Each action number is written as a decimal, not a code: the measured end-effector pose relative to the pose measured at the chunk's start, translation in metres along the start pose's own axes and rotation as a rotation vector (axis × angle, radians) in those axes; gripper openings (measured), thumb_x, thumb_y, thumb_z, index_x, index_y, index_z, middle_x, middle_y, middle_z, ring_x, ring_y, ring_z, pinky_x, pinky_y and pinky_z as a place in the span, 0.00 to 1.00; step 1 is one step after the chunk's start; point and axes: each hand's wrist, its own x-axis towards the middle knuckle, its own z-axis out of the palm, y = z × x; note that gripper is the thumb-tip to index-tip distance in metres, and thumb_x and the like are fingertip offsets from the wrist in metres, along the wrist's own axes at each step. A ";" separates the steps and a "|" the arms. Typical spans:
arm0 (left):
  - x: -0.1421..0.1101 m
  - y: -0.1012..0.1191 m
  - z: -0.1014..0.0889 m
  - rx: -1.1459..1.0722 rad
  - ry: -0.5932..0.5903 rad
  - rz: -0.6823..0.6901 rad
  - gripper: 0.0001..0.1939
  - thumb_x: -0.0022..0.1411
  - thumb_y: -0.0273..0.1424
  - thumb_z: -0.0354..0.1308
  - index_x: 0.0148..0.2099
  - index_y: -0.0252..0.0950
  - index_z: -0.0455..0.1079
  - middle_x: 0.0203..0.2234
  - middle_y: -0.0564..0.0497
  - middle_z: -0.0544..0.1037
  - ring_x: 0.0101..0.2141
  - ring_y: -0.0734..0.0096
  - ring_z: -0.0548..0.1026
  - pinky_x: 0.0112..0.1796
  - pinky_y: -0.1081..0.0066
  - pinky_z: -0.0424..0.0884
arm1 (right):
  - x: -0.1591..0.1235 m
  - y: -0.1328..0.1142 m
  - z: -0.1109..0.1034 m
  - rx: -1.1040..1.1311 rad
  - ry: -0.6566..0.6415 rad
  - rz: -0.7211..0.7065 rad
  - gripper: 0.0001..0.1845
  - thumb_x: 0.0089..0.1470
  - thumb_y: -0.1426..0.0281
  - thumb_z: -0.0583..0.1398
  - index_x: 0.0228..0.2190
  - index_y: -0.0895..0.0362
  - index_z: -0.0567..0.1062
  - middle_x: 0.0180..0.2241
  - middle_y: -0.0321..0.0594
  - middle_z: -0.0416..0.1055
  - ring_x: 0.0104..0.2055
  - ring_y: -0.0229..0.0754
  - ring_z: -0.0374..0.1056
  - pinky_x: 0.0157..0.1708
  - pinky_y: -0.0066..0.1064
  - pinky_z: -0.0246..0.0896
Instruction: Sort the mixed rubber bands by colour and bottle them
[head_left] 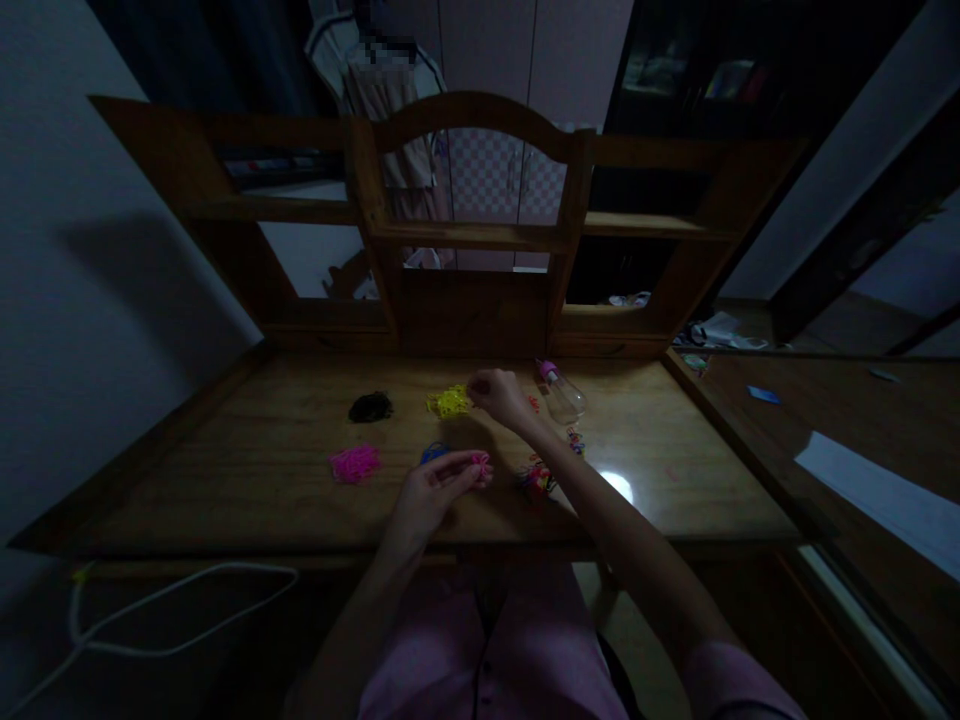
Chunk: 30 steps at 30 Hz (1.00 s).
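Several small piles of thin, coloured strands or loops, possibly elastic bands, lie apart on the wooden worktop [247, 500]. The black pile [370, 407] is left of centre towards the far edge, with the pink pile [355, 463] nearer the front edge. The yellow pile [448, 402] is near the middle of the far half, and the blue pile [433, 453] is partly behind the left hand [424, 495]. A mixed-colour pile [536, 482] sits right of centre towards the front edge, beside the right forearm; a clear bottle with a pink top [568, 400] lies beyond it, towards the far edge.

The left hand pinches a small pink bunch [481, 468] between thumb and fingers, raised above the front half of the worktop. The right hand [496, 393] is at the yellow pile's right side, fingers curled in; whether the tips meet or grip a strand, I cannot tell.

For careful handling, a light pinch should suit the bunch, firm enough that no strand slips out. The right fingertips would do best to release or lift single strands low over the yellow pile, without dragging its edge. Raising that wrist slightly should spare the mixed pile a brush from the forearm.
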 end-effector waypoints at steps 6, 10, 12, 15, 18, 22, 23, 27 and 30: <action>-0.002 -0.007 -0.005 -0.050 0.007 -0.020 0.20 0.53 0.38 0.67 0.45 0.31 0.76 0.37 0.42 0.82 0.39 0.63 0.81 0.44 0.66 0.76 | 0.016 0.010 0.023 -0.003 -0.066 0.037 0.16 0.43 0.83 0.62 0.35 0.59 0.80 0.30 0.42 0.78 0.32 0.41 0.73 0.31 0.25 0.60; -0.001 -0.007 -0.004 -0.115 0.025 -0.021 0.22 0.53 0.37 0.68 0.48 0.31 0.74 0.38 0.42 0.82 0.39 0.62 0.81 0.43 0.66 0.77 | 0.004 0.014 0.007 0.039 -0.056 0.054 0.12 0.49 0.80 0.61 0.37 0.59 0.80 0.31 0.42 0.78 0.32 0.40 0.73 0.32 0.25 0.62; -0.002 -0.005 -0.002 -0.120 0.037 -0.016 0.23 0.53 0.36 0.68 0.49 0.30 0.73 0.38 0.41 0.82 0.39 0.61 0.81 0.43 0.66 0.77 | -0.015 0.011 -0.005 0.080 -0.059 0.054 0.11 0.55 0.75 0.59 0.39 0.59 0.79 0.32 0.41 0.78 0.29 0.38 0.73 0.29 0.25 0.63; -0.002 -0.004 0.002 -0.111 0.057 -0.016 0.24 0.53 0.37 0.67 0.50 0.30 0.73 0.37 0.41 0.82 0.38 0.61 0.81 0.43 0.64 0.77 | -0.054 0.000 -0.022 0.272 -0.096 0.037 0.11 0.59 0.68 0.58 0.39 0.59 0.78 0.33 0.40 0.78 0.27 0.37 0.72 0.27 0.25 0.64; 0.001 -0.005 0.008 -0.099 0.066 -0.018 0.26 0.51 0.38 0.69 0.49 0.30 0.73 0.38 0.41 0.82 0.39 0.59 0.81 0.43 0.63 0.77 | -0.095 -0.011 -0.033 0.451 -0.121 0.050 0.14 0.59 0.62 0.58 0.40 0.57 0.79 0.35 0.40 0.77 0.30 0.38 0.72 0.29 0.26 0.65; 0.005 -0.010 0.017 -0.057 0.061 -0.005 0.25 0.49 0.37 0.69 0.48 0.31 0.74 0.41 0.42 0.81 0.41 0.58 0.80 0.43 0.63 0.78 | -0.128 -0.020 -0.037 0.495 -0.078 0.118 0.15 0.58 0.62 0.61 0.44 0.55 0.78 0.37 0.40 0.76 0.34 0.39 0.71 0.33 0.28 0.65; 0.006 -0.011 0.019 -0.045 0.069 -0.002 0.25 0.49 0.37 0.69 0.48 0.31 0.74 0.41 0.42 0.81 0.41 0.58 0.80 0.43 0.63 0.77 | -0.133 -0.021 -0.036 0.509 -0.061 0.129 0.15 0.58 0.62 0.61 0.45 0.54 0.78 0.38 0.40 0.76 0.35 0.38 0.71 0.34 0.28 0.66; 0.005 -0.012 0.027 0.005 0.100 0.004 0.19 0.50 0.35 0.68 0.44 0.30 0.75 0.40 0.42 0.81 0.40 0.60 0.80 0.45 0.63 0.76 | -0.143 -0.024 -0.036 0.531 -0.020 0.150 0.16 0.57 0.62 0.62 0.46 0.52 0.77 0.40 0.40 0.76 0.36 0.39 0.72 0.37 0.30 0.67; 0.004 -0.009 0.031 0.055 0.095 0.032 0.17 0.53 0.35 0.66 0.44 0.31 0.75 0.39 0.43 0.82 0.40 0.61 0.80 0.45 0.64 0.77 | -0.147 -0.026 -0.034 0.532 0.024 0.184 0.16 0.55 0.62 0.63 0.45 0.52 0.78 0.40 0.40 0.76 0.36 0.40 0.72 0.37 0.31 0.68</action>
